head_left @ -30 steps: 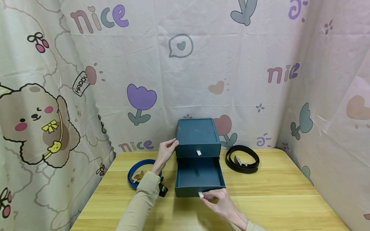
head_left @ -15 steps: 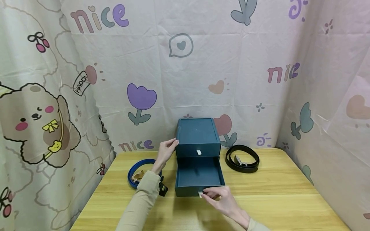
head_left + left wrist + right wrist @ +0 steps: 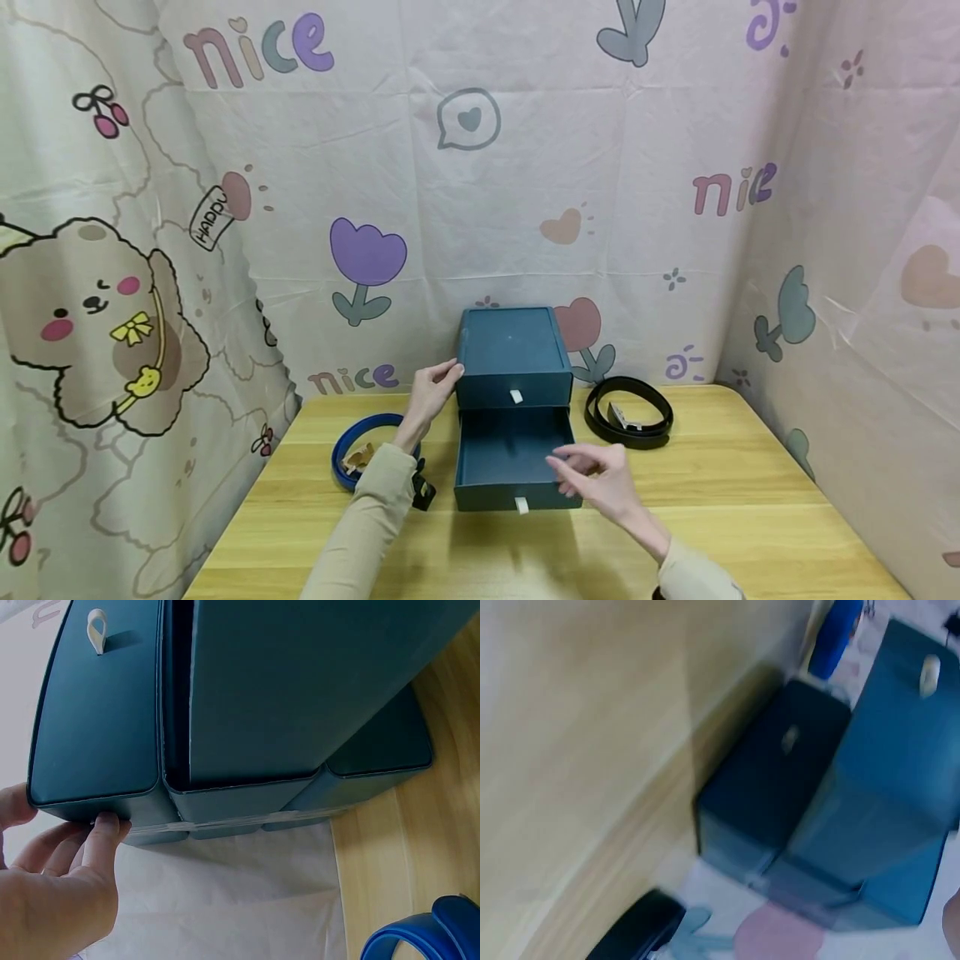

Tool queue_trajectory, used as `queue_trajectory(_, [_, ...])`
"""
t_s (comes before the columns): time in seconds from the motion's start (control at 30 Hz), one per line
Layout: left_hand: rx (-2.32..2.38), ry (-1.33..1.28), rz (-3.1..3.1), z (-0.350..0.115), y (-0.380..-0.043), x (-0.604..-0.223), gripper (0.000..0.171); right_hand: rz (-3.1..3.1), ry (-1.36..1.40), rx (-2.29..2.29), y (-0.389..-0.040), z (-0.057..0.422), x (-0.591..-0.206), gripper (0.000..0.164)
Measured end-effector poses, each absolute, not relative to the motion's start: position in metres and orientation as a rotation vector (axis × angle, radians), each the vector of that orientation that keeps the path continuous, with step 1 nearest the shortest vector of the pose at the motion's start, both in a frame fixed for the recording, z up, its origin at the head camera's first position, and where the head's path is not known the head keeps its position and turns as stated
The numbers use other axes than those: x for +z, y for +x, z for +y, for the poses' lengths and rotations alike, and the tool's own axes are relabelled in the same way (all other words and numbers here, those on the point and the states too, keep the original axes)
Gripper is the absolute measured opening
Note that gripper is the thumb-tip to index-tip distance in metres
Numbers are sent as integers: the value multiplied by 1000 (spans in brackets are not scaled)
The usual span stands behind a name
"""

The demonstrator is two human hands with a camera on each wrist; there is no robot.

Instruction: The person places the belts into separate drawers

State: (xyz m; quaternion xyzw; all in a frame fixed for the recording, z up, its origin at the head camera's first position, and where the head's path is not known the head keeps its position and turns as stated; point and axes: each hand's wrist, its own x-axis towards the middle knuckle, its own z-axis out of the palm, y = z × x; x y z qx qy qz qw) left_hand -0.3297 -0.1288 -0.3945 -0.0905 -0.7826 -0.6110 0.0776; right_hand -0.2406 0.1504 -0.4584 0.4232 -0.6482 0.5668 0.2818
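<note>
A dark teal box with drawers (image 3: pixel 513 342) stands at the back of the table. Its middle drawer (image 3: pixel 517 497), with a white pull tab (image 3: pixel 522 505), is slid out and its inside looks bare. My left hand (image 3: pixel 429 398) holds the upper left front corner of the box, seen close up in the left wrist view with fingers (image 3: pixel 101 844) against the side. My right hand (image 3: pixel 606 485) hovers over the drawer's right front corner, thumb and fingers loosely bent, nothing between them. In the blurred right wrist view only a sliver of it shows.
Left of the box lies a coiled blue belt (image 3: pixel 341 442) with a gold buckle, partly hidden by my left forearm. To the right sits a coiled black belt (image 3: pixel 630 442) with a silver buckle. Patterned cloth (image 3: pixel 480 200) hangs behind the wooden table (image 3: pixel 712 517).
My right hand has let go of the drawer's pull tab and moved up and to the right. The left hand and the drawer have stayed in place.
</note>
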Motion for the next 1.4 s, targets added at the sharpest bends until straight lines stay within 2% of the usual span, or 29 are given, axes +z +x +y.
queue_trajectory(0.23, [-1845, -271, -2330, -129, -330, -395, 47, -1851, 808, 1428, -278, 198, -457, 19])
queue_trajectory(0.57, [-1857, -262, -2330, -131, -328, -395, 47, -2136, 434, 1181, -318, 250, -475, 22])
queue_trajectory(0.77, [-1868, -257, -2325, -131, -329, -394, 47, -2270, 327, 1048, -333, 266, -489, 34])
queue_trajectory(1.03, [-1876, -258, -2330, -130, -329, -396, 49, -2528, 181, 1025, -337, 286, -503, 59])
queue_trajectory(1.4, [-1884, -247, -2335, -127, -327, -390, 49, -2733, 182, 935, -336, 300, -517, 79])
